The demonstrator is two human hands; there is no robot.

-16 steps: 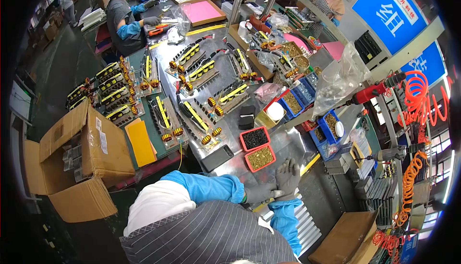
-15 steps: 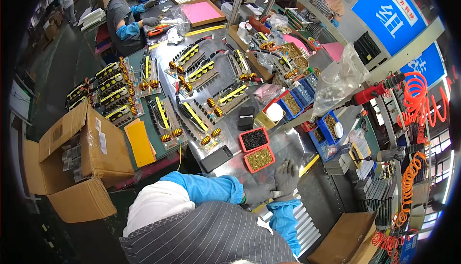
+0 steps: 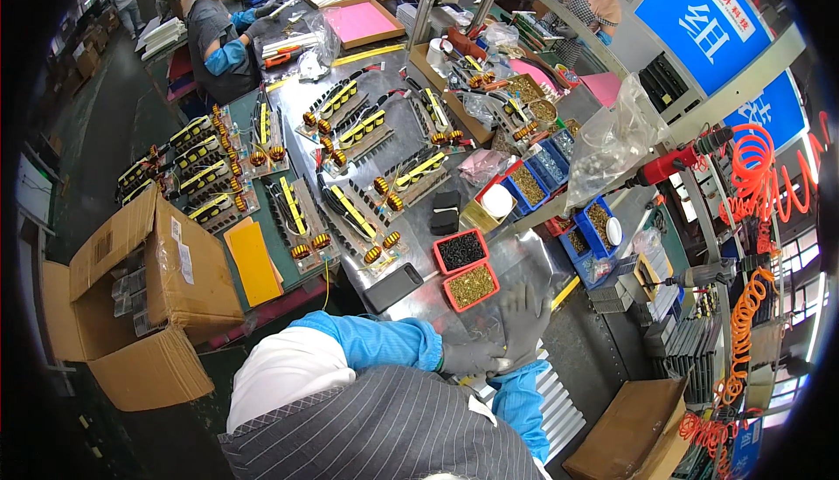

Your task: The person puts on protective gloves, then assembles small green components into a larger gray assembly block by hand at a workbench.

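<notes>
Gloved left hand against raised, spread-fingered right hand.

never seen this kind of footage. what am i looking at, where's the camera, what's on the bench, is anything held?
No machine here: a person works with two hands in grey gloves and blue sleeves. The one view comes from a fisheye camera on the person's head looking down, so straight edges bend near the rim. The left hand and right hand meet over the metal bench, close together; whether they hold anything cannot be told. In front of them sit two red trays of small parts, a dark flat phone-like slab, and boards with yellow parts and copper coils. Open cardboard boxes stand to the left. Other workers sit further along.
</notes>
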